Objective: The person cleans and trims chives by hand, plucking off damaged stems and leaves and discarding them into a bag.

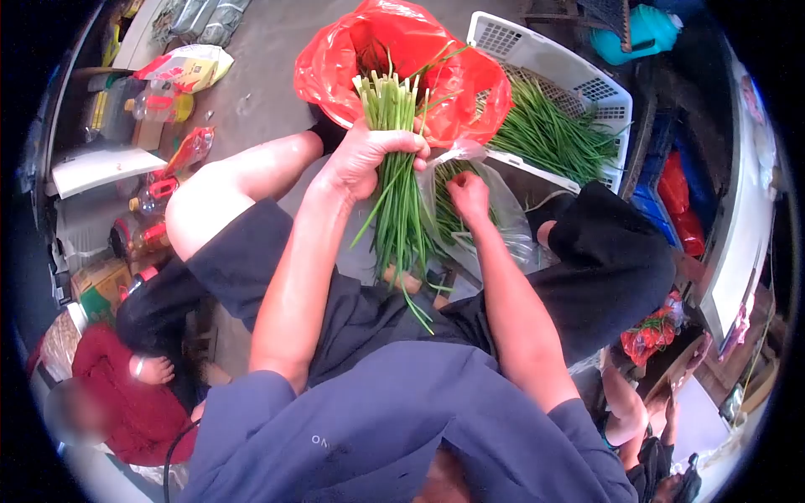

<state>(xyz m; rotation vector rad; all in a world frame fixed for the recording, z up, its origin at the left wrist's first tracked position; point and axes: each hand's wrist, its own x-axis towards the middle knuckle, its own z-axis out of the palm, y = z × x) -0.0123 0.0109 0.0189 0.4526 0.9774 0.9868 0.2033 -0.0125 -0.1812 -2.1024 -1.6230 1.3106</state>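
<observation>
My left hand (379,158) is wrapped around a thick bunch of green chives (394,214). Their pale cut ends point up toward a red plastic bag (329,71), and the long leaves hang down over my lap. To the right, my right hand (470,198) is closed, its fingers curled against more chives (447,220) in a clear plastic bag (507,220). The fingertips are partly hidden there. The red bag gapes open just beyond my left hand, with dark contents that are hard to make out.
A white slatted crate (625,113) holding loose chives (553,126) stands at the right. Bottles (159,105) and packets line the left side. One person in a red sleeve (138,411) sits at lower left; another person's leg (622,402) shows at lower right. A blue crate (650,197) is at far right.
</observation>
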